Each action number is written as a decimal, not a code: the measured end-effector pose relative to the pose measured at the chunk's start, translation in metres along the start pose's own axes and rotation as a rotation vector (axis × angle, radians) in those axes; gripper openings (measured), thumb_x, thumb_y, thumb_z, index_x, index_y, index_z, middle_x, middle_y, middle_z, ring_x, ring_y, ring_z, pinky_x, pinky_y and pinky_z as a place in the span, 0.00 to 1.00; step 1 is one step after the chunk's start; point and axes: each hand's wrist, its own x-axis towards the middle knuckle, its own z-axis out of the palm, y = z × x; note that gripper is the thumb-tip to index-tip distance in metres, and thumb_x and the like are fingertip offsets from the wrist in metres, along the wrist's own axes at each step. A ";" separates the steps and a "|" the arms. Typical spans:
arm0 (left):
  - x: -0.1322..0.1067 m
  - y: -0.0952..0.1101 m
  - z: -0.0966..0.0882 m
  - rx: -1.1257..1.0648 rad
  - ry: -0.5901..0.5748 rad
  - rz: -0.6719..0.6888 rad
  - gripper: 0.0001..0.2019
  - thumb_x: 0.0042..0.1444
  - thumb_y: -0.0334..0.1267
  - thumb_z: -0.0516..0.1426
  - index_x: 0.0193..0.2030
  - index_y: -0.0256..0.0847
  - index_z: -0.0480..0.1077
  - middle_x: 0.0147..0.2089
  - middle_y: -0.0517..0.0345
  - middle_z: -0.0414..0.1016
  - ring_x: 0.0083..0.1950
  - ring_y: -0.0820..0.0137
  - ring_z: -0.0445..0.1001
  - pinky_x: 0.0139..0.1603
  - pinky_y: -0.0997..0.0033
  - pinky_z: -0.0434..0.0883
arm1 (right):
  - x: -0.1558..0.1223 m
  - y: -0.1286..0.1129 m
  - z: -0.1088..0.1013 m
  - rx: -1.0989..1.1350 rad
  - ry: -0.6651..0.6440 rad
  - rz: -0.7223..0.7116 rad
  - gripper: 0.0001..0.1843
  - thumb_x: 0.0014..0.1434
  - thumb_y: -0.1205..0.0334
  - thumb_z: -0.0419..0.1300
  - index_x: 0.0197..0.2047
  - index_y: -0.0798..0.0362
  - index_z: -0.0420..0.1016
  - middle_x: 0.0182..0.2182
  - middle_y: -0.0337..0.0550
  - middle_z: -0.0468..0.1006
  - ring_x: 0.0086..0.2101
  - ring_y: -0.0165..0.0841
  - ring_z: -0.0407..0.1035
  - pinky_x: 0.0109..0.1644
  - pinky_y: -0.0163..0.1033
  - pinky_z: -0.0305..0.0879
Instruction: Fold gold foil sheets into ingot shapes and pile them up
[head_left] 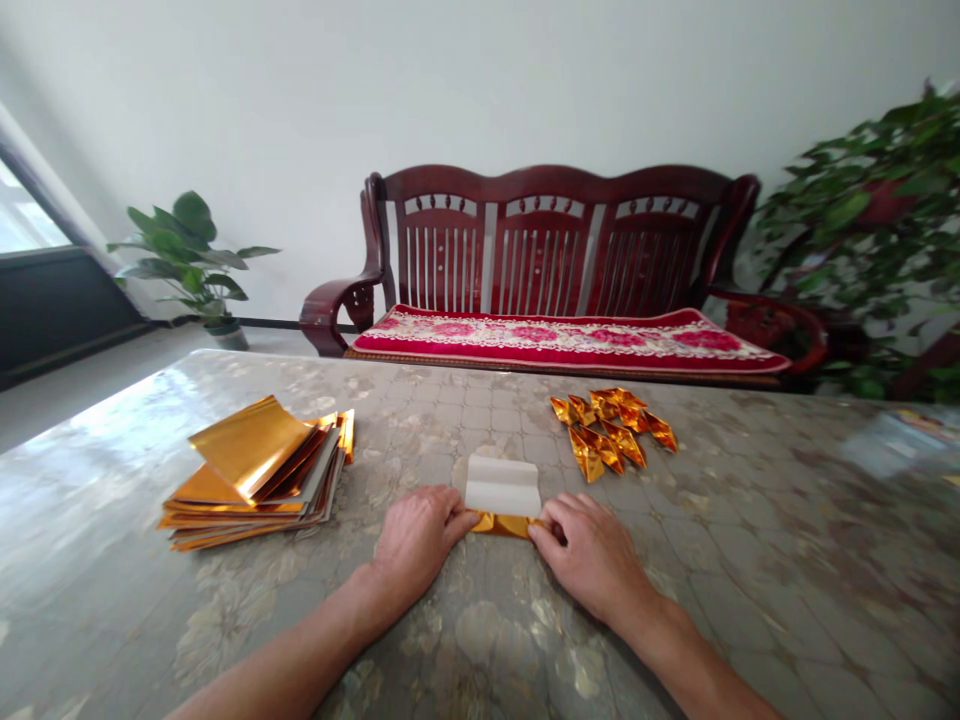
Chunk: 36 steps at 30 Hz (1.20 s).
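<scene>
Pinching the ends of a half-folded sheet of gold foil paper with a white back (pixel 502 497), the left hand (pixel 416 540) and right hand (pixel 589 550) close their fingertips on its gold lower edge, holding it down on the glossy floral-patterned surface (pixel 750 560). At 1 o'clock lies a small heap of folded gold foil pieces (pixel 611 425), apparently finished. At 10 o'clock a thick stack of flat gold foil sheets (pixel 255 470) looks unfolded, so most of the work seems left.

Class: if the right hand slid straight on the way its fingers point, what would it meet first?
The right hand points left at the gold foil sheet it pinches, so that comes first. Straight beyond it, probably the left hand.
</scene>
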 end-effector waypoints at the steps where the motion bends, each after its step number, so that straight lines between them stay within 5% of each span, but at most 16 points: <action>1: 0.000 0.000 0.000 -0.018 0.005 0.005 0.13 0.62 0.46 0.57 0.29 0.43 0.71 0.33 0.59 0.77 0.38 0.66 0.74 0.35 0.73 0.58 | 0.000 0.000 0.000 0.000 -0.003 0.001 0.10 0.60 0.62 0.59 0.26 0.50 0.69 0.28 0.39 0.74 0.32 0.34 0.66 0.36 0.38 0.52; 8: -0.001 -0.003 -0.003 -0.132 -0.013 0.043 0.11 0.60 0.43 0.58 0.28 0.42 0.73 0.32 0.60 0.76 0.37 0.69 0.73 0.36 0.74 0.59 | 0.002 0.004 0.000 0.027 -0.017 0.001 0.11 0.60 0.62 0.58 0.25 0.50 0.68 0.27 0.38 0.73 0.32 0.34 0.66 0.35 0.37 0.52; 27: -0.002 0.001 -0.004 -0.023 -0.048 -0.025 0.14 0.61 0.44 0.56 0.26 0.42 0.70 0.32 0.59 0.76 0.36 0.67 0.73 0.33 0.72 0.55 | 0.003 0.013 -0.002 0.190 -0.057 -0.029 0.10 0.59 0.59 0.62 0.27 0.49 0.71 0.28 0.35 0.75 0.33 0.33 0.68 0.37 0.37 0.55; 36: -0.007 0.002 -0.005 -0.025 -0.034 -0.026 0.13 0.61 0.44 0.57 0.27 0.42 0.69 0.31 0.58 0.75 0.36 0.67 0.73 0.34 0.72 0.57 | 0.003 0.009 -0.005 0.083 -0.065 -0.027 0.12 0.60 0.59 0.60 0.25 0.50 0.70 0.27 0.37 0.74 0.32 0.33 0.67 0.36 0.37 0.55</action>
